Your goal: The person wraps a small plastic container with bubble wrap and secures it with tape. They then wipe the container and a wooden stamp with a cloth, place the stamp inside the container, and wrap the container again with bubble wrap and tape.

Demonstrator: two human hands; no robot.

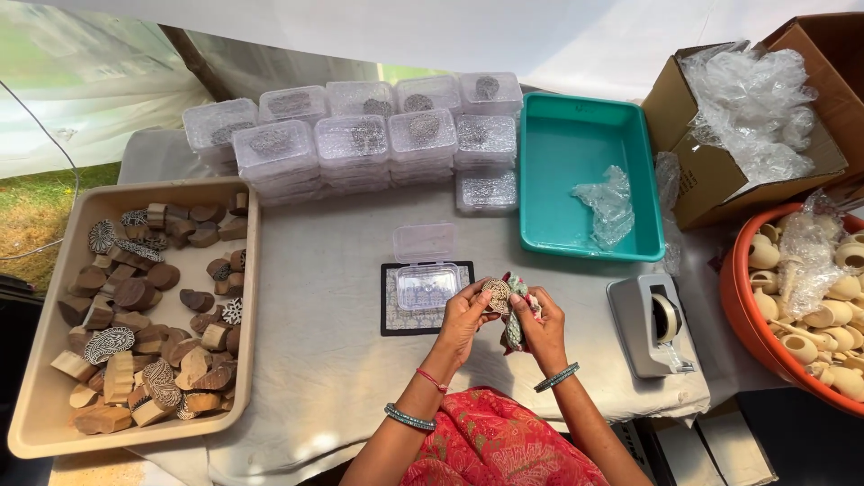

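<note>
Carved block (496,294) round, patterned face up, pinched at its left edge in left hand (465,317) fingers. Cloth (517,310) bunched in right hand (540,326), pressed against block's right side. Both above white table cover (333,270), just near side of open clear box (426,284) on mat (389,310). Tape dispenser (652,326) right; tray of blocks (54,396) far left.

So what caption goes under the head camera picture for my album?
Left hand holds a round carved wooden stamp, right hand a patterned cloth.
</note>
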